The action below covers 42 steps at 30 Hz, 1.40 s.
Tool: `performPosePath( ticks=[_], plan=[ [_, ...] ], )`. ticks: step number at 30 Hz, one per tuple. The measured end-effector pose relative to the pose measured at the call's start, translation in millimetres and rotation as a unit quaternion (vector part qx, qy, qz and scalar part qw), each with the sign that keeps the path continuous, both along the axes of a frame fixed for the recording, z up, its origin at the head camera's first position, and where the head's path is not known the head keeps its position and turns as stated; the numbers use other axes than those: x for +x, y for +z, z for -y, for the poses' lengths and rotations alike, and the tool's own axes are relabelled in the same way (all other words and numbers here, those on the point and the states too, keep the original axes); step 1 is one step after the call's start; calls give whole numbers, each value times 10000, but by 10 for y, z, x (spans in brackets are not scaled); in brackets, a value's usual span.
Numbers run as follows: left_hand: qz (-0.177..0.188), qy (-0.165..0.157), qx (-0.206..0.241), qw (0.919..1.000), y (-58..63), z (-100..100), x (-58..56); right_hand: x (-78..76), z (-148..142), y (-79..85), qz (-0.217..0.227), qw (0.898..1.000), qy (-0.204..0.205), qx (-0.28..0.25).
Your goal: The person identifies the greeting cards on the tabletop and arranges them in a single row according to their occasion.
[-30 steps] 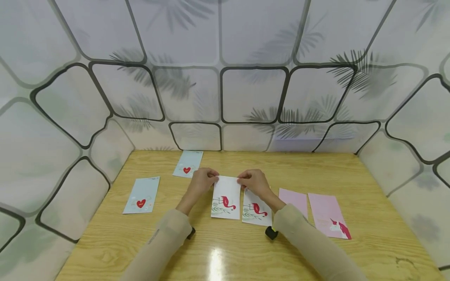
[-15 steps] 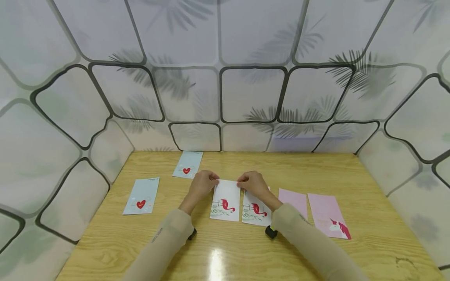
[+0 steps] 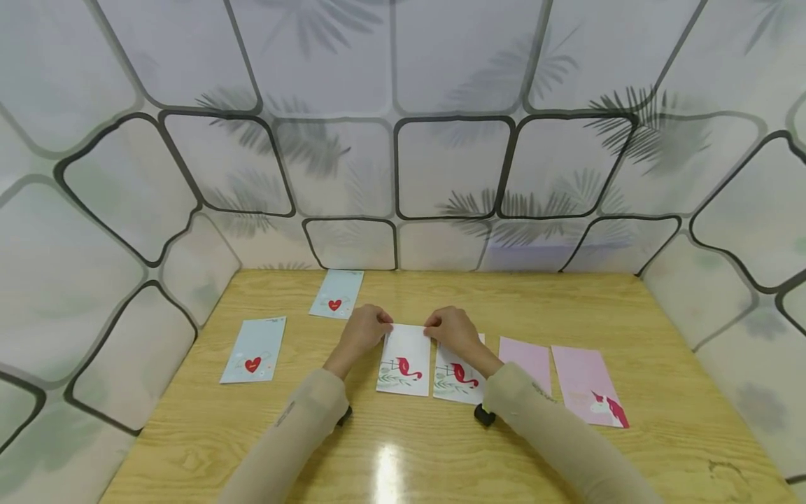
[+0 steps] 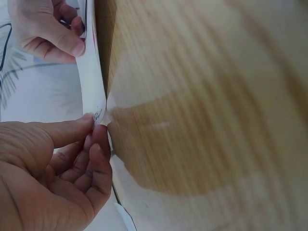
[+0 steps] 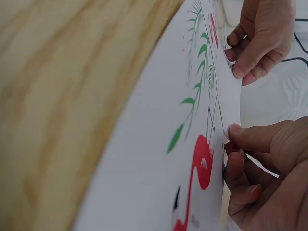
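A white flamingo card [image 3: 404, 360] is in the middle of the head view, its far edge pinched at both corners. My left hand [image 3: 364, 330] grips the far left corner between thumb and fingers; the left wrist view shows this pinch on the card [image 4: 91, 79] closely. At the far right corner my right hand [image 3: 455, 331] pinches the same card. A second flamingo card [image 3: 458, 381] lies just to the right, partly beneath my right hand and wrist. The right wrist view shows its red flamingo [image 5: 203, 161] and green leaves.
On the left lie two pale blue cards with red hearts, one nearer [image 3: 253, 350] and one by the back wall [image 3: 336, 294]. To the right are a pink card [image 3: 525, 360], partly behind my sleeve, and a pink unicorn card [image 3: 588, 385]. All rest on a wooden table [image 3: 403, 448].
Both hands have drawn the pinched flamingo card slightly toward me, and it now lies flatter beside the second one. In the last half second hardly anything has moved.
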<state>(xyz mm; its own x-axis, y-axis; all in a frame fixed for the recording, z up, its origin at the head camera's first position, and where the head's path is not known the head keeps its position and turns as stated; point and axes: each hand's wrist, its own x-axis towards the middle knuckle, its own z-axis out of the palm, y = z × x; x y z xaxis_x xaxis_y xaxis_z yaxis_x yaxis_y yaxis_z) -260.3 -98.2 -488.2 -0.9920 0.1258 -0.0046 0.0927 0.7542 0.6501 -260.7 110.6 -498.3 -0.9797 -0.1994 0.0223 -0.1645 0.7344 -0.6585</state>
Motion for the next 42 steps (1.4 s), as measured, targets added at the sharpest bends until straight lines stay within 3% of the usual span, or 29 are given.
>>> performPosePath(
  ticks=[16, 42],
  plan=[
    [275, 141, -326, 9990, 2, -34, -46, -2, 35, 11, -164, 9980, 92, 606],
    [223, 207, -375, 9988, 36, -65, -9, 19, 38, 31, -307, 9964, 157, 778]
  ],
)
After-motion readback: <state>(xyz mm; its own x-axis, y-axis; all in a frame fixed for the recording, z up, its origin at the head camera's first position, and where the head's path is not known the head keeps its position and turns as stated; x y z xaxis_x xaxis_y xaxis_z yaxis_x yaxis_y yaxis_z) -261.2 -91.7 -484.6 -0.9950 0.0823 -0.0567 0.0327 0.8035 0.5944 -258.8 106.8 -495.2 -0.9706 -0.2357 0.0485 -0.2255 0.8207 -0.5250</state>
